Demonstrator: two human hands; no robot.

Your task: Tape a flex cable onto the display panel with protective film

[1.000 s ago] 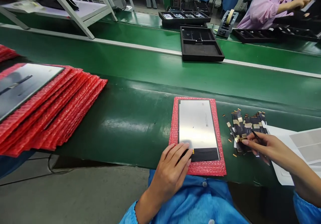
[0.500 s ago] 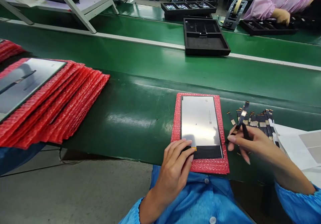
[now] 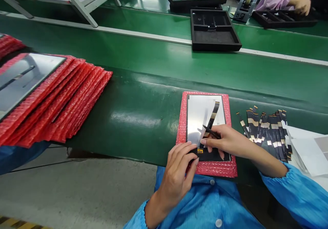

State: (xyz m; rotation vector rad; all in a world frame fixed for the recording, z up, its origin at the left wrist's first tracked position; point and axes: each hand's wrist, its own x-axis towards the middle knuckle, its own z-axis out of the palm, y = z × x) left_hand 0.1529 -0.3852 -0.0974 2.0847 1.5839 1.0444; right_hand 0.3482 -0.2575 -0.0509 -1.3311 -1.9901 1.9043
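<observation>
Red bubble wrap (image 3: 206, 169), green belt (image 3: 143, 102), black-and-gold flex cables (image 3: 266, 130).

Display panels: two, one (image 3: 205, 114) at 5 o'clock, one (image 3: 23, 78) at 9. Black trays: three (image 3: 215, 30). Tape dispensers: one (image 3: 246, 3).

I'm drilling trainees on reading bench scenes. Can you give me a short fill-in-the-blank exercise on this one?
1. The panel lies on a sheet of ___ bubble wrap.
2. The right hand holds a flex strip with black ___.
3. The left hand presses the panel's ___ edge.
4. The spare strips lie to the ___ of the panel.

Missing words: red; tweezers; near; right
</observation>
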